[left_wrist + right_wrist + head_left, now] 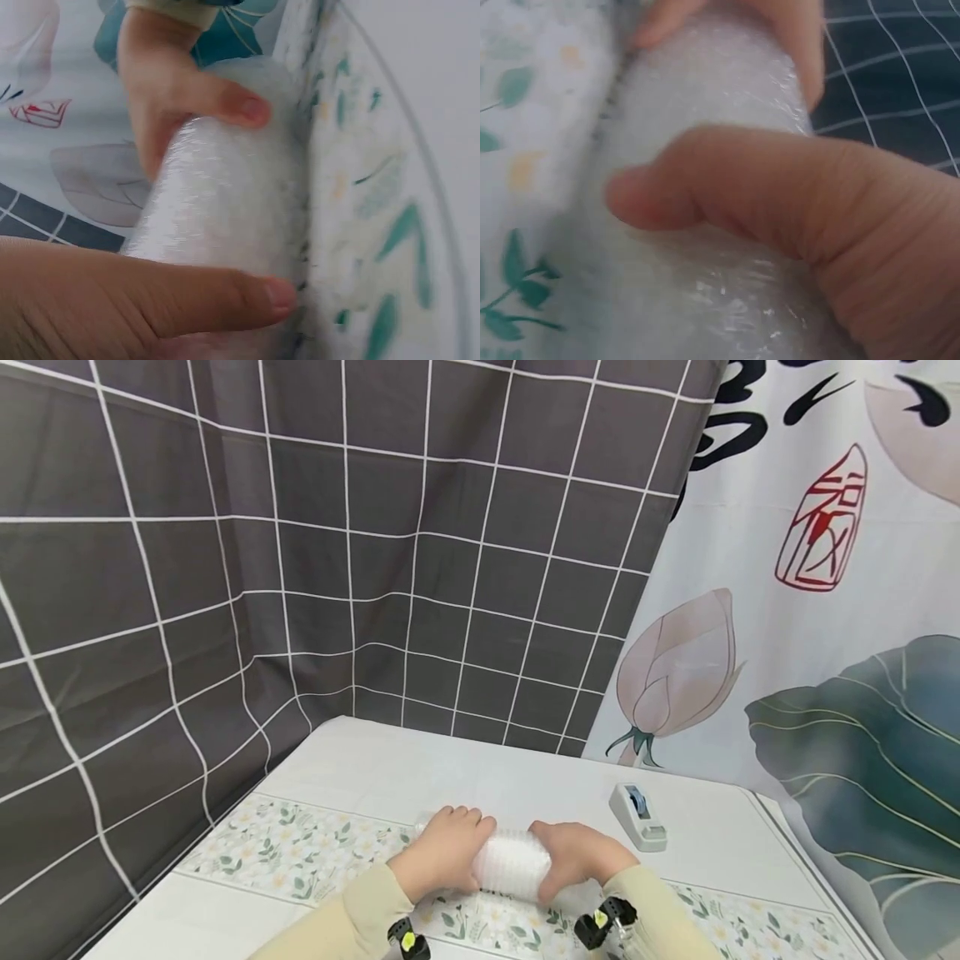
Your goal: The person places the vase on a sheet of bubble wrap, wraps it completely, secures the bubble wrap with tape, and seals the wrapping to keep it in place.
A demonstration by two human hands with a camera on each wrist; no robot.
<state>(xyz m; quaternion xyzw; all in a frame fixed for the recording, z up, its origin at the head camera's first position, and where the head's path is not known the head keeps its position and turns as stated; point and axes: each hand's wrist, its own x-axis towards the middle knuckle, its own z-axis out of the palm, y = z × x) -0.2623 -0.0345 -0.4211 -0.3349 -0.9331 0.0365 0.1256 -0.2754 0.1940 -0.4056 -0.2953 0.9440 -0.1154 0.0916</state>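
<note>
Clear plastic roll (513, 867) lies on the floral strip (292, 839) of the surface (450, 760), well in from the far edge, between left and right edges. Left hand (447, 850) and right hand (576, 856) curl round it, one toward each end, thumbs on near side. White tape dispenser (639, 828) near far right corner. Dark gridded cloth (465, 564) behind far edge.

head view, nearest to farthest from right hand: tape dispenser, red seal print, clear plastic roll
1. Clear plastic roll: in the right hand's grip
2. Tape dispenser: beyond, to the right
3. Red seal print: high on the white curtain
</note>
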